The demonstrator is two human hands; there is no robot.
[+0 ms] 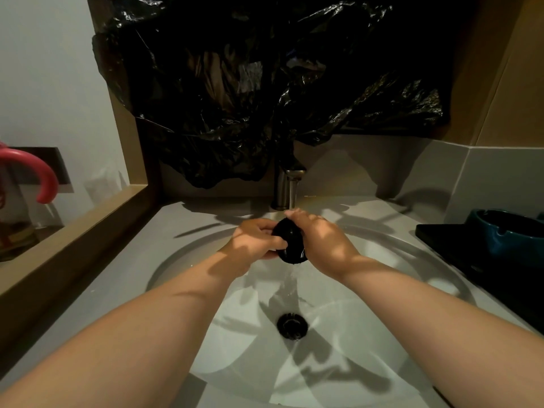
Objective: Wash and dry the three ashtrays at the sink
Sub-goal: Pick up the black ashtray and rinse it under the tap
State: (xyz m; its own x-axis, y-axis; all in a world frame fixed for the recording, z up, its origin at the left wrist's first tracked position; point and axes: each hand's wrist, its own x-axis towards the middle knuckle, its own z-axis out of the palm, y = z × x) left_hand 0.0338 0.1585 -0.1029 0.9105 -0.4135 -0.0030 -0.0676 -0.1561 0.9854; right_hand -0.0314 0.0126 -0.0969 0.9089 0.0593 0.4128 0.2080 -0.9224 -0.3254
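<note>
Black and glossy, 1 ashtray (290, 242) sat clamped between both hands above the sink (382, 251), at 12 o'clock from the drain (292, 325) and just under the tap (287, 187). The left hand (253, 240) curled its fingers round the ashtray's 9 o'clock side, and the right hand (321, 242) wrapped over it from 3 o'clock. Water ran off it into the basin, so washing this 1 looked to be under way, with drying not yet begun. At 3 o'clock from the hands, well apart, a teal ashtray (506, 234) rested on a black tray (447, 240); whether it was already washed could not be told. The 3rd ashtray was not in view. A black plastic bag (250, 83) hung at 12 o'clock, behind the tap.
</note>
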